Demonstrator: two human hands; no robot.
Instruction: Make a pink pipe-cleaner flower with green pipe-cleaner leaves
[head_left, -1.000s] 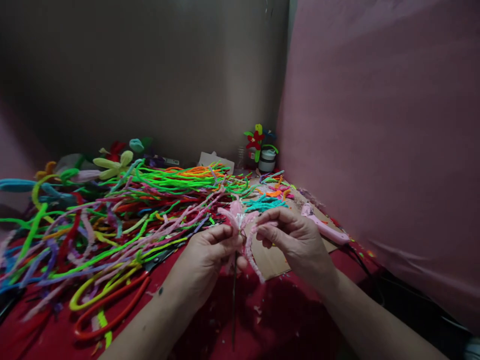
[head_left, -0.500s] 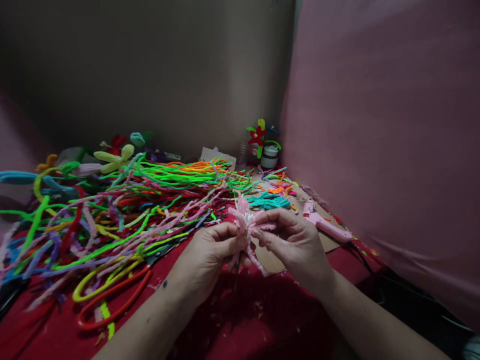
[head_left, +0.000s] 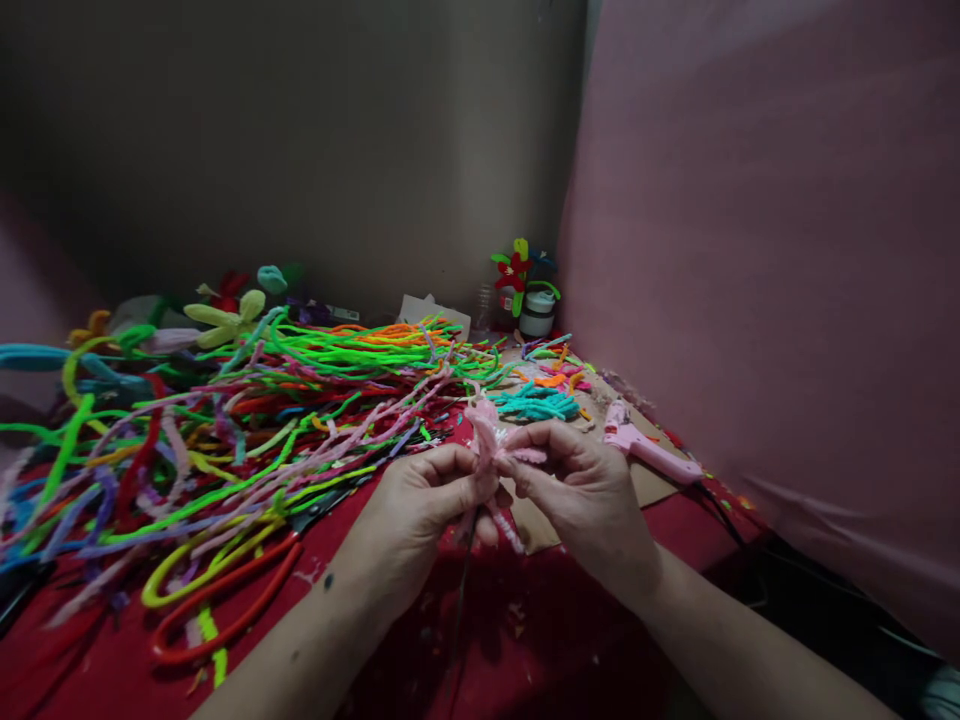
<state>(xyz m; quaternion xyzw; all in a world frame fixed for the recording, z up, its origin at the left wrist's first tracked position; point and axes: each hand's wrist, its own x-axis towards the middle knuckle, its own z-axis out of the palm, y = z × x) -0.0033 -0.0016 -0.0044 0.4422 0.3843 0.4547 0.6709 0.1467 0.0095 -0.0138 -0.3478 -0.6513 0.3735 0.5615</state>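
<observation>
Between my two hands is a pink pipe-cleaner flower (head_left: pixel 484 428) with pale stamens at its centre and a thin dark stem hanging below. My left hand (head_left: pixel 431 500) is closed on the flower's base, thumb and forefinger pinching it. From the other side, my right hand (head_left: pixel 581 485) pinches one of its petals near the centre. Part of the flower is hidden behind my fingers. Just beyond lies a bundle of teal pipe cleaners (head_left: pixel 536 402). To the right of my right hand, a pink glue gun (head_left: pixel 651 450) rests on cardboard (head_left: pixel 652 486).
A large heap of coloured pipe cleaners (head_left: pixel 300 430) covers the left of the red cloth (head_left: pixel 555 610). Red-handled scissors (head_left: pixel 225 640) lie at its front edge. Finished flowers (head_left: pixel 229 318) and a lidded jar (head_left: pixel 538 313) stand along the back wall. A pink sheet (head_left: pixel 765 250) hangs at right.
The flower has turned in my fingers, so one petal now stands across its front and its stamens show less. Both hands keep their grip and have barely shifted.
</observation>
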